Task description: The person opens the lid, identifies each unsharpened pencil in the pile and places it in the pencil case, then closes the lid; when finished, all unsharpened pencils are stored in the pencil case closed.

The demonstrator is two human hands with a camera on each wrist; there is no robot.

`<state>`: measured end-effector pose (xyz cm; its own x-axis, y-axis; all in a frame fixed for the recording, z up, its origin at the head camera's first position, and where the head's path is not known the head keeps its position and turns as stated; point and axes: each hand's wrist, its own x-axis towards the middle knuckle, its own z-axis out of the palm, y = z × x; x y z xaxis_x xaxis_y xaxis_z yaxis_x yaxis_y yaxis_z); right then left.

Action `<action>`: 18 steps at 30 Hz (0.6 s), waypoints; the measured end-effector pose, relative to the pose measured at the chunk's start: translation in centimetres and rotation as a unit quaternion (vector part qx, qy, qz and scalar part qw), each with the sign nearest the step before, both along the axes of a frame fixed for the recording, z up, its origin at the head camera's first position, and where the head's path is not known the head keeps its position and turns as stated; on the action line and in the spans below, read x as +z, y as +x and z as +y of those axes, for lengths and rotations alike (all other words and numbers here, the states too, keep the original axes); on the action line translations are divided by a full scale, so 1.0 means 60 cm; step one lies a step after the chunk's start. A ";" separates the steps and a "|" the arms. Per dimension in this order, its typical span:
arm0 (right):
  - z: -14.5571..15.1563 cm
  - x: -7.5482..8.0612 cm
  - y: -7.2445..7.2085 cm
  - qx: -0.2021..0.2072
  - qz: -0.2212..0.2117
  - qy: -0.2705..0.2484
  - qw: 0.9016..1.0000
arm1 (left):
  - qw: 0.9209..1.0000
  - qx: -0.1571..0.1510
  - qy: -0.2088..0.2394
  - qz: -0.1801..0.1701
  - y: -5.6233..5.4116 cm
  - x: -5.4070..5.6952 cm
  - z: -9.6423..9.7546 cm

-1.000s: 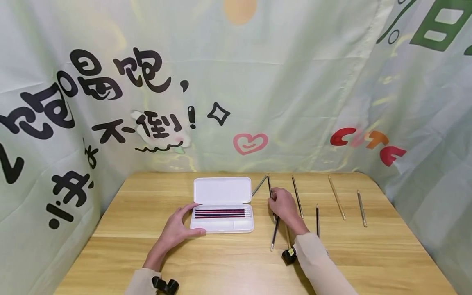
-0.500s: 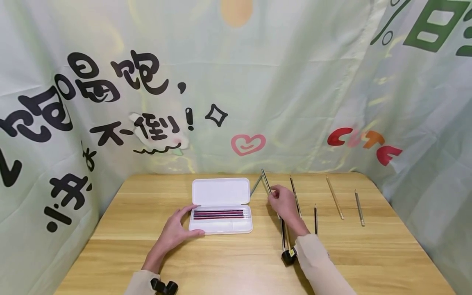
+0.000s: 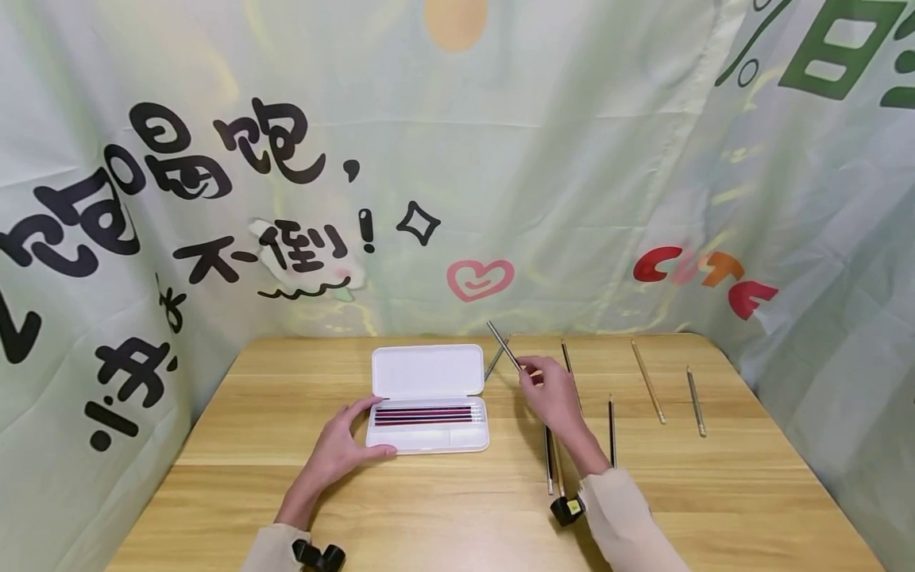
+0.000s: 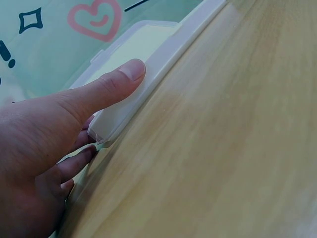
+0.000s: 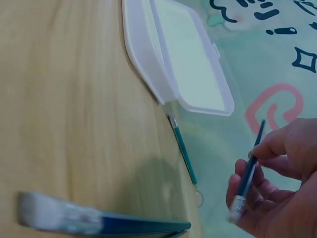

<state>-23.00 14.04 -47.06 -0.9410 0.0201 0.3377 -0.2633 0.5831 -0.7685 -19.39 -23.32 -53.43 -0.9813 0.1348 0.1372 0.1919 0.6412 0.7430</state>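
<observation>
A white pencil case (image 3: 411, 438) lies on the table with its lid (image 3: 427, 371) laid back; several dark red and dark blue pencils (image 3: 423, 416) lie in it. My left hand (image 3: 337, 443) holds the case's left end, thumb (image 4: 116, 85) on the front wall and fingers toward the back corner. Right of the case, my right hand (image 3: 554, 393) pinches a dark pencil (image 5: 246, 179) between thumb and fingers, raised off the table, one end pointing up and left. Behind it, a greenish pencil (image 5: 184, 154) lies by the case's back right corner.
Near my right wrist lie a black pencil (image 3: 548, 461) and a tan pencil (image 3: 560, 470). Farther right are black pencils (image 3: 569, 367) (image 3: 611, 429), a natural-wood pencil (image 3: 648, 381) and a grey one (image 3: 696, 403). A printed curtain (image 3: 572, 199) hangs behind the table.
My right hand has picked up the pencil, and its far end has swung up and to the left. The left hand stays on the case.
</observation>
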 end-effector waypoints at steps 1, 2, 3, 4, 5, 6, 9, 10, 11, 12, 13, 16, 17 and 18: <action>-0.002 -0.002 0.003 0.004 0.005 -0.007 1.000 | 1.000 0.000 -0.001 0.002 0.000 0.000 0.000; -0.003 -0.004 0.006 0.011 0.011 -0.015 1.000 | 1.000 -0.001 -0.002 0.005 -0.001 0.000 0.000; -0.006 -0.006 0.009 0.020 0.017 -0.023 0.999 | 1.000 0.000 -0.001 0.006 0.000 0.001 0.000; -0.008 -0.008 0.011 0.028 0.021 -0.031 0.999 | 1.000 0.000 -0.002 0.009 0.000 0.001 -0.001; -0.010 -0.010 0.014 0.040 0.025 -0.039 0.998 | 1.000 0.000 -0.002 0.010 0.000 0.001 -0.001; -0.013 -0.011 0.016 0.051 0.029 -0.043 0.997 | 1.000 0.001 -0.002 0.010 0.000 0.002 -0.001; -0.021 -0.010 0.022 0.081 0.031 -0.044 0.995 | 1.000 0.002 0.002 0.009 0.002 0.003 -0.002; -0.023 -0.009 0.024 0.088 0.030 -0.044 0.995 | 1.000 0.001 0.002 0.008 0.002 0.003 -0.002; -0.025 -0.007 0.026 0.094 0.027 -0.043 0.994 | 1.000 0.000 0.003 0.006 0.001 0.003 -0.002; -0.027 -0.005 0.027 0.097 0.026 -0.040 0.994 | 1.000 -0.001 0.004 0.004 0.001 0.003 -0.001; -0.028 -0.004 0.028 0.100 0.026 -0.035 0.994 | 1.000 -0.003 0.006 0.002 0.001 0.003 -0.001; -0.031 -0.001 0.032 0.108 0.031 -0.022 0.993 | 1.000 -0.006 0.005 -0.006 0.000 0.002 0.000; -0.033 0.000 0.032 0.114 0.033 -0.017 0.993 | 1.000 -0.005 0.003 -0.007 0.000 0.003 0.000; -0.035 0.000 0.032 0.123 0.035 -0.010 0.992 | 1.000 -0.004 0.003 -0.007 0.000 0.003 0.000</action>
